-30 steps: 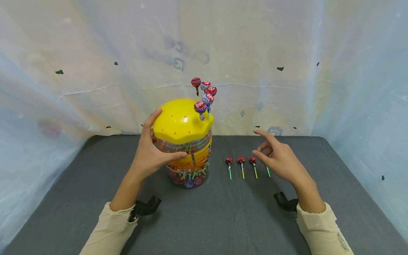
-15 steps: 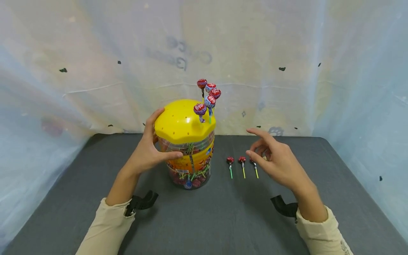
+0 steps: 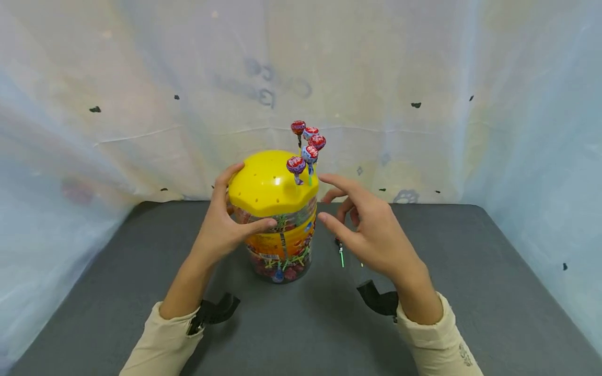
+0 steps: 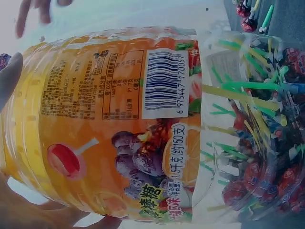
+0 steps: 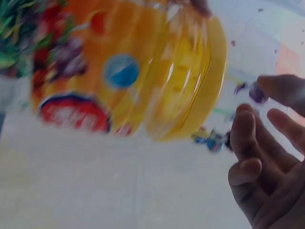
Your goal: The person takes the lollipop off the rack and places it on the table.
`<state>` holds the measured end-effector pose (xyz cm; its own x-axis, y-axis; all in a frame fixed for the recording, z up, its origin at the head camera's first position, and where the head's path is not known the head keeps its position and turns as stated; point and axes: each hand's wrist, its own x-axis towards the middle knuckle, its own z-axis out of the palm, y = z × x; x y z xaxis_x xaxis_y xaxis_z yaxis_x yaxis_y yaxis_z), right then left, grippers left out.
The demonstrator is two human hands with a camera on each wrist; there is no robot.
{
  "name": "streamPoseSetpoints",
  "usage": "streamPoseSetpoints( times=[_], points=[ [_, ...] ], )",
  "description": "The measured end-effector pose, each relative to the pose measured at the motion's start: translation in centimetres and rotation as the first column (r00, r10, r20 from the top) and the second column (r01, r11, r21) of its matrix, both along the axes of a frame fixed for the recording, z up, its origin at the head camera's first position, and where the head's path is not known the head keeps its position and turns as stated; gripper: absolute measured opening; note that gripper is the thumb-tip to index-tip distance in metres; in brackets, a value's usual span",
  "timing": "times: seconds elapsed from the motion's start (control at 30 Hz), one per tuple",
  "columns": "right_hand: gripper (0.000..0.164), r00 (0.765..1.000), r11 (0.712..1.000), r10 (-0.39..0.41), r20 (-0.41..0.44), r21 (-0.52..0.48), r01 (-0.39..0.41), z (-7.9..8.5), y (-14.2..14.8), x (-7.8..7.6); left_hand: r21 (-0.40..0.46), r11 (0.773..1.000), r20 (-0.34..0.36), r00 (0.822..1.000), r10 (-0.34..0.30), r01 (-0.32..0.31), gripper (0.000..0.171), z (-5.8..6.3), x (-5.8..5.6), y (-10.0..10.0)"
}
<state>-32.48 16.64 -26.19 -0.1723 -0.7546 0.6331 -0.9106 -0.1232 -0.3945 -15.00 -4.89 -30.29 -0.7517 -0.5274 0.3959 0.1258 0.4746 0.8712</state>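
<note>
A clear plastic jar (image 3: pixel 282 248) of lollipops with an orange label (image 4: pixel 107 143) stands on the table. Its domed yellow lid (image 3: pixel 258 185) is dotted with small holes. Several wrapped lollipops (image 3: pixel 296 165) stand upright by their sticks at the lid's right side. My left hand (image 3: pixel 221 222) grips the jar from the left, fingers behind the lid and thumb across the front below it. At the lid's right edge hovers my right hand (image 3: pixel 371 224), thumb and index finger spread apart with nothing between them. In the right wrist view, its fingers overlap the upright lollipops (image 5: pixel 215 142).
Loose lollipops (image 3: pixel 341 255) lie on the dark grey table (image 3: pixel 301 324) right of the jar, partly hidden behind my right hand. A pale plastic sheet (image 3: pixel 367 68) hangs behind the table and along its sides.
My right hand has moved left, from the right end of the row of loose lollipops to beside the lid, now covering most of the row. The left hand keeps its hold on the jar.
</note>
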Motion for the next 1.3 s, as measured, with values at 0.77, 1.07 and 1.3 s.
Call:
streamPoseSetpoints(
  times=[0.77, 1.07, 1.3],
  points=[
    [0.054, 0.994, 0.989, -0.061, -0.087, -0.138, 0.049, 1.2, -4.5, 1.6, -0.062, 0.997, -0.001, 0.999, 0.053, -0.053, 0.106, -1.0, -0.5, 0.4],
    [0.047, 0.993, 0.99, -0.026, -0.112, -0.143, 0.01, 1.8, -4.9, 1.5, -0.065, 0.996, -0.002, 0.998, 0.056, -0.056, 0.106, -0.9, -0.2, 0.3],
    [0.049, 0.985, 0.995, -0.021, -0.169, -0.099, 0.004, 2.5, -4.9, 1.3, -0.092, 0.994, -0.014, 0.998, 0.058, -0.059, 0.107, -0.9, -0.1, 0.0]
  ],
)
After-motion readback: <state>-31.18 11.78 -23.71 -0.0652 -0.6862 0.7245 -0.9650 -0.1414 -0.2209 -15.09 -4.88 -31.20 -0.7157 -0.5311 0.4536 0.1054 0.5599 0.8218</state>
